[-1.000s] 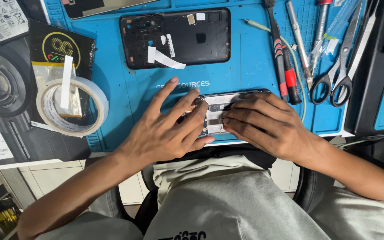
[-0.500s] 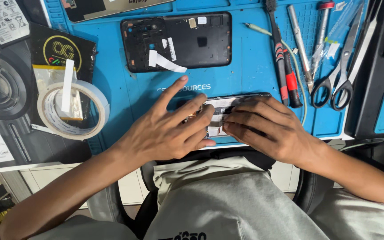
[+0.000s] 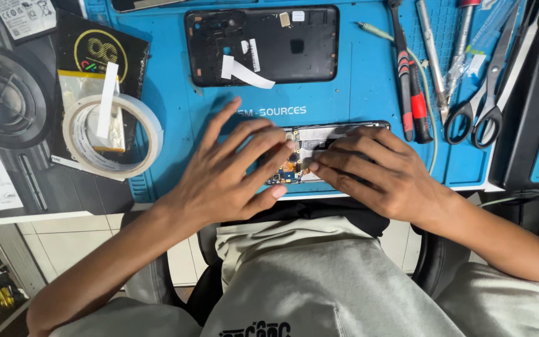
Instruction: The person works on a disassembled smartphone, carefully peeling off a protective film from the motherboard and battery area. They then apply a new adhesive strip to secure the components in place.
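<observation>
On a blue work mat (image 3: 357,93) at the bench edge, both hands pressed on an opened phone (image 3: 329,140).
From the head view, the left hand (image 3: 232,171) lay spread flat and the right hand (image 3: 375,171) curled its fingers onto the phone, whose long axis ran left to right; one black back cover (image 3: 263,43), one tape roll (image 3: 112,137), one pair of scissors (image 3: 485,93) lay around; pale floor tiles showed below.

Black phone back cover (image 3: 261,45) lies at the top of my blue repair mat (image 3: 357,93), a white ribbon strip (image 3: 244,72) across it. Roll of clear tape (image 3: 112,136) sits left, on a black packet (image 3: 98,53). Right side: red-handled screwdrivers (image 3: 407,75), tweezers (image 3: 428,56), scissors (image 3: 485,93).
</observation>
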